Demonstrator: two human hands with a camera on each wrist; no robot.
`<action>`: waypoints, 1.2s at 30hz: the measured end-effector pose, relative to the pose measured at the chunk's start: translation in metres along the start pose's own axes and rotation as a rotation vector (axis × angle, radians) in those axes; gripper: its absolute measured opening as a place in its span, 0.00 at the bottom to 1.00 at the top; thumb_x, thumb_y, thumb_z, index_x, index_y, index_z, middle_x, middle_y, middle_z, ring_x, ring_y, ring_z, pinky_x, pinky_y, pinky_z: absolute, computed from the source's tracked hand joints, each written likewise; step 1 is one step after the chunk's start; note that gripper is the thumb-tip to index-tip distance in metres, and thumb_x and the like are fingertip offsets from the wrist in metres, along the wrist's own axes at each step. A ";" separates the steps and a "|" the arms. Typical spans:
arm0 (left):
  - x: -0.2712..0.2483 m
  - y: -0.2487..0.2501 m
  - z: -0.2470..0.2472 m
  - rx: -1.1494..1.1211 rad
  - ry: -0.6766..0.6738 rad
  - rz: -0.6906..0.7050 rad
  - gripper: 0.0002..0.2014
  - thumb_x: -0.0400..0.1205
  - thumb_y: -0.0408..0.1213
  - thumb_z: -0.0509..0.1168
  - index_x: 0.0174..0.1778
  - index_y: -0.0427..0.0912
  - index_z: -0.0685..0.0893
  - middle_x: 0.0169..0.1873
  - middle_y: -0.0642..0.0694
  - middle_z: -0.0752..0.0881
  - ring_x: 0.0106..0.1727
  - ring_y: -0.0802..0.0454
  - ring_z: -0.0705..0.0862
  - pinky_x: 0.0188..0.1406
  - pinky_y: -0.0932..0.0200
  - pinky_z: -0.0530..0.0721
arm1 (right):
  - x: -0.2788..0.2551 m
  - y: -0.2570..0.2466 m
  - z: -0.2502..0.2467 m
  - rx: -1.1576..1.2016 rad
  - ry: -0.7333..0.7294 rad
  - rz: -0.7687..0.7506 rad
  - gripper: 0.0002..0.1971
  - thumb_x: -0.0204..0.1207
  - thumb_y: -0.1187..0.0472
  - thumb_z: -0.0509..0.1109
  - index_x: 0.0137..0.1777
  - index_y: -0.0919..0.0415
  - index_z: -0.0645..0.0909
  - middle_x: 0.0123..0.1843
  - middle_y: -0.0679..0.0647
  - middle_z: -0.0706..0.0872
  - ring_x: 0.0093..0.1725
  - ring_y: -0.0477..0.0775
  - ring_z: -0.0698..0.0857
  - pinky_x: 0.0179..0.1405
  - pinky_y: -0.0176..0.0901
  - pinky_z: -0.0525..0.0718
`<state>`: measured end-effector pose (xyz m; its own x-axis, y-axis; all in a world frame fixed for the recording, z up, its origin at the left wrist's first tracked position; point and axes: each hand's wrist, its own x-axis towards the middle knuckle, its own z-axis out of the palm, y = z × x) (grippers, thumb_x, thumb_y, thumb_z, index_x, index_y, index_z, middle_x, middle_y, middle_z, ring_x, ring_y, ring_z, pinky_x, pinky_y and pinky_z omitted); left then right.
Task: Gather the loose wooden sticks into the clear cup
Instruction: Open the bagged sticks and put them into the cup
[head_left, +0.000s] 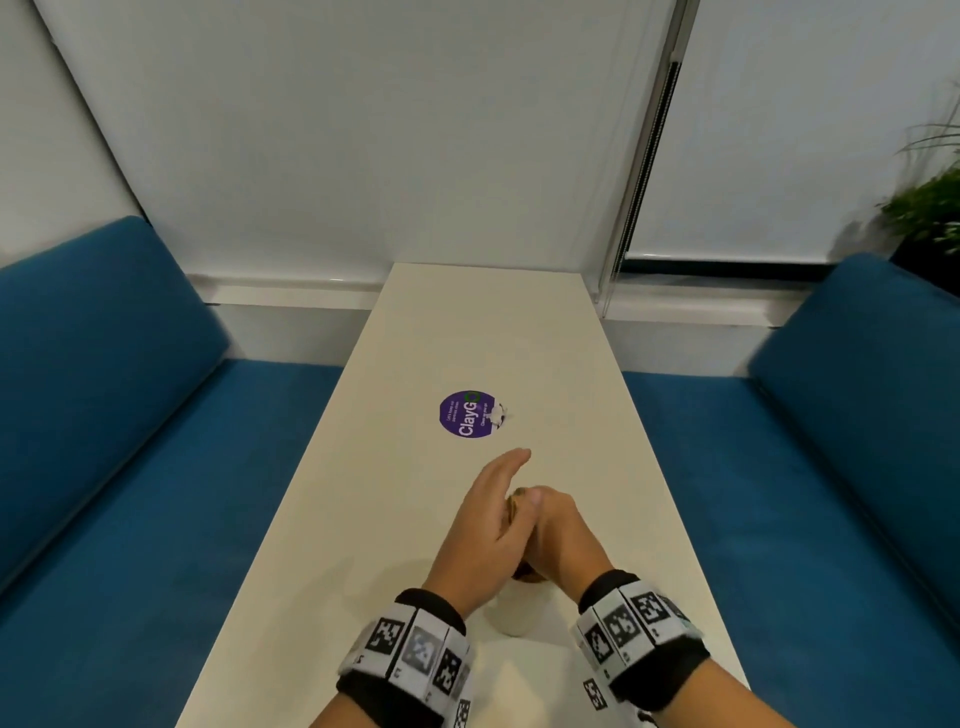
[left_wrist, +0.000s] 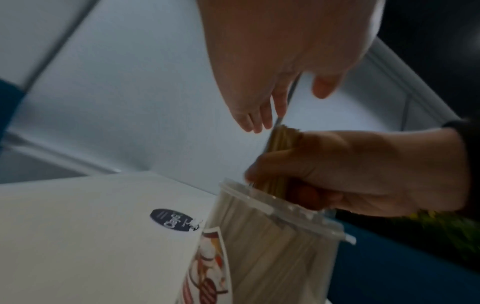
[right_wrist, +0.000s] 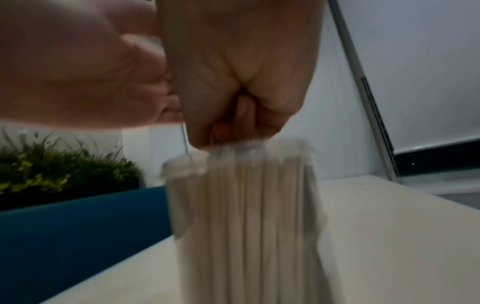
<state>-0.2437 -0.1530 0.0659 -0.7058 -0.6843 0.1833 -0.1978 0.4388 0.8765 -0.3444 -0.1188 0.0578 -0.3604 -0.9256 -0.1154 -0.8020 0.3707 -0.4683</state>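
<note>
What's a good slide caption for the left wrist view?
Right hand lowers a bundle of wooden sticks into the clear cup, left hand open above.

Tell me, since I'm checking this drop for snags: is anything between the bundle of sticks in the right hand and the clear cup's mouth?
Nothing visible. The right hand grips the wooden sticks right above the clear cup, their lower ends already past its rim. The left hand is open beside the stick tops, not beneath them.
</note>
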 end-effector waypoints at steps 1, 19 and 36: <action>0.003 0.000 0.004 0.072 -0.012 0.025 0.21 0.87 0.44 0.51 0.78 0.52 0.64 0.76 0.59 0.67 0.74 0.71 0.63 0.69 0.81 0.57 | -0.004 -0.001 0.004 -0.047 -0.018 -0.035 0.08 0.81 0.61 0.60 0.42 0.59 0.78 0.42 0.54 0.85 0.43 0.54 0.84 0.34 0.32 0.71; 0.014 -0.040 0.043 0.686 -0.171 0.105 0.43 0.76 0.56 0.19 0.81 0.41 0.59 0.82 0.46 0.58 0.83 0.52 0.56 0.81 0.60 0.48 | -0.085 0.055 0.042 0.348 0.252 -0.044 0.30 0.83 0.59 0.59 0.75 0.42 0.45 0.77 0.29 0.47 0.70 0.13 0.36 0.70 0.13 0.42; -0.012 -0.006 0.035 0.566 -0.370 -0.087 0.31 0.85 0.56 0.41 0.83 0.47 0.43 0.83 0.47 0.40 0.84 0.48 0.40 0.80 0.55 0.38 | -0.134 0.079 0.102 0.328 0.355 0.023 0.24 0.67 0.61 0.62 0.52 0.26 0.71 0.54 0.14 0.72 0.55 0.18 0.71 0.57 0.19 0.71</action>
<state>-0.2577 -0.1272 0.0425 -0.8375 -0.5309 -0.1295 -0.5185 0.6974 0.4947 -0.3104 0.0265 -0.0534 -0.5622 -0.8133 0.1503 -0.6200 0.2941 -0.7274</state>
